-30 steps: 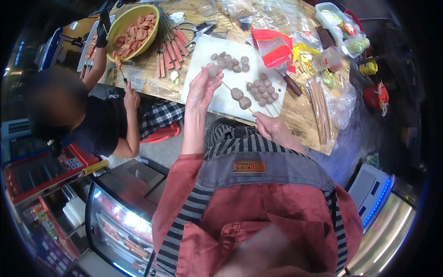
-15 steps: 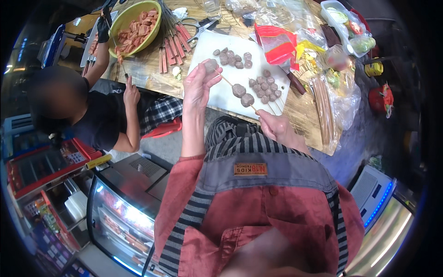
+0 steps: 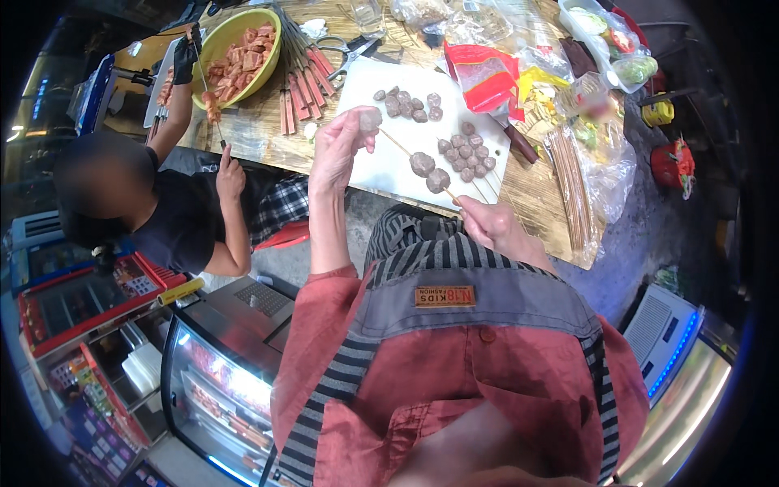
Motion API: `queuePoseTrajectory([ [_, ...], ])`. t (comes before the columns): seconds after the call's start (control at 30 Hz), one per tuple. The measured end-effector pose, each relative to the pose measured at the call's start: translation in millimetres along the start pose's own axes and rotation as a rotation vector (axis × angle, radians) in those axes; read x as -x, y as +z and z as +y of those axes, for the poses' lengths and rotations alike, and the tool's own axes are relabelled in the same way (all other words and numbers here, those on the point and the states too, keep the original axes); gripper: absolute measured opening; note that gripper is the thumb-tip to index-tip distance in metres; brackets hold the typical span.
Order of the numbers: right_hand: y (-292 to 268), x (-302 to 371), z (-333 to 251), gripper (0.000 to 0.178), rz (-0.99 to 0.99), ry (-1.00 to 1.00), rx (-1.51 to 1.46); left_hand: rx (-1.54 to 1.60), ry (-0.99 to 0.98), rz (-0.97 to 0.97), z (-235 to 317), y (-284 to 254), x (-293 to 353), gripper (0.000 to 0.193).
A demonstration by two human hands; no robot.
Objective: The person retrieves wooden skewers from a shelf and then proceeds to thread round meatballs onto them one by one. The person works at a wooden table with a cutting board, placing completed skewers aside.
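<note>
My right hand [image 3: 492, 224] grips the near end of a wooden skewer [image 3: 395, 142], which slants up and left over the white cutting board [image 3: 381, 174]. Two greyish-brown meatballs [image 3: 430, 171] are threaded on it, close to that hand. At the skewer's far end, my left hand [image 3: 337, 148] pinches another meatball [image 3: 370, 120] between thumb and fingers; whether the tip has pierced it I cannot tell. Several loose meatballs [image 3: 405, 104] lie at the back of the board. Filled skewers of meatballs [image 3: 466, 152] rest side by side at its right.
A person [image 3: 191, 178] at the left holds a meat skewer by a yellow bowl of raw meat [image 3: 258, 34]. Red-handled skewers [image 3: 304, 97] and scissors [image 3: 350, 53] lie behind the board. Right of it are a red bag [image 3: 484, 77], a knife handle [image 3: 520, 144] and bundled wooden skewers [image 3: 573, 199].
My left hand has shifted slightly left and its fingers have curled closer around the meatball. My right hand keeps its hold on the skewer. The other person's hands have moved a little.
</note>
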State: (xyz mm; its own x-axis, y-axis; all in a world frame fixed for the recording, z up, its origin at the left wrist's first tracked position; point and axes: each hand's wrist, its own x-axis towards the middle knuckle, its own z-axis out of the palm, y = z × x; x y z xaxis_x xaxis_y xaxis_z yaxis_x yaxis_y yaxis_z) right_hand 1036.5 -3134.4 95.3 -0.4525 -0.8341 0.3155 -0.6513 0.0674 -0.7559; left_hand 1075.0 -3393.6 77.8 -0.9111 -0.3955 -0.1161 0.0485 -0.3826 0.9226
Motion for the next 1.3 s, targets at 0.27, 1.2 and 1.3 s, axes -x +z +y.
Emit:
queuePoseTrajectory([
  [0.27, -4, 1, -6, 0.014, -0.043, 0.07, -0.074, -0.124, 0.022, -0.057, 13, 0, 4, 0.034],
  [1.2, 5, 4, -10, 0.021, -0.01, 0.084, -0.177, 0.266, -0.008, -0.025, 18, 14, 20, 0.051],
  [1.3, 0, -5, -11, 0.021, -0.013, 0.107, -0.182, 0.825, -0.149, 0.003, 10, 44, 21, 0.065],
])
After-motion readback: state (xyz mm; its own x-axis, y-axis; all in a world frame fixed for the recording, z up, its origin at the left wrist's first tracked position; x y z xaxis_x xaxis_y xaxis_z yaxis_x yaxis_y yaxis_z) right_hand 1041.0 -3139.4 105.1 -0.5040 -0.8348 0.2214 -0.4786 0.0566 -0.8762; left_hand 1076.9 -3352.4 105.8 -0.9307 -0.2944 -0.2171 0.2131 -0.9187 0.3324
